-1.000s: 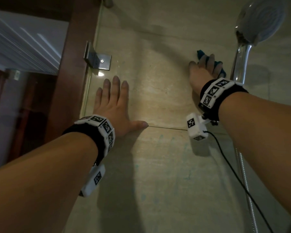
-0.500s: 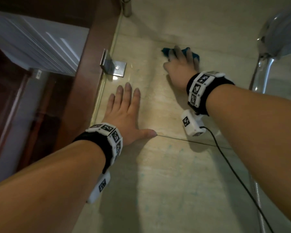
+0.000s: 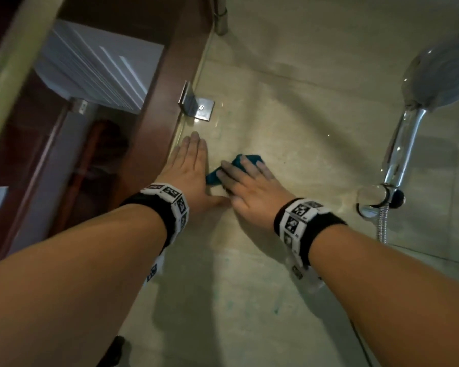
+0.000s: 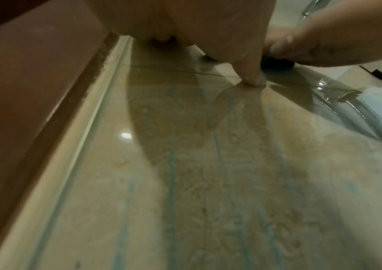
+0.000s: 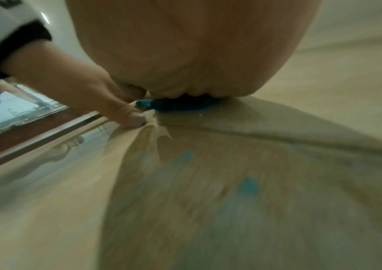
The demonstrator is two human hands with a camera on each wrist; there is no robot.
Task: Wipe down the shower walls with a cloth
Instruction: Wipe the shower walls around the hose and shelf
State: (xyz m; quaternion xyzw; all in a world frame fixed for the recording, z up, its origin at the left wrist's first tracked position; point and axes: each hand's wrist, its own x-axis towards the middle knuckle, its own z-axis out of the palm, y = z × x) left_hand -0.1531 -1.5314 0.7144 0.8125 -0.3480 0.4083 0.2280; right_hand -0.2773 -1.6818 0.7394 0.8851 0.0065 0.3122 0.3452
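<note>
The shower wall is beige tile with faint blue streaks. My left hand lies flat on it near the glass edge, fingers straight and thumb spread out to the right. Just right of it, my right hand presses a blue cloth flat against the tile with its fingers spread over it. A corner of the cloth sticks out between the two hands. In the right wrist view the cloth is squeezed under my palm, close to the left thumb.
A chrome shower head on its handle sits in a wall holder at the right, with a hose hanging below. A metal bracket clamps the glass panel at the left, beside a brown wooden frame.
My right hand has swept the cloth left and down across the tile, from beside the shower handle to right next to my left hand. The left hand stays planted.
</note>
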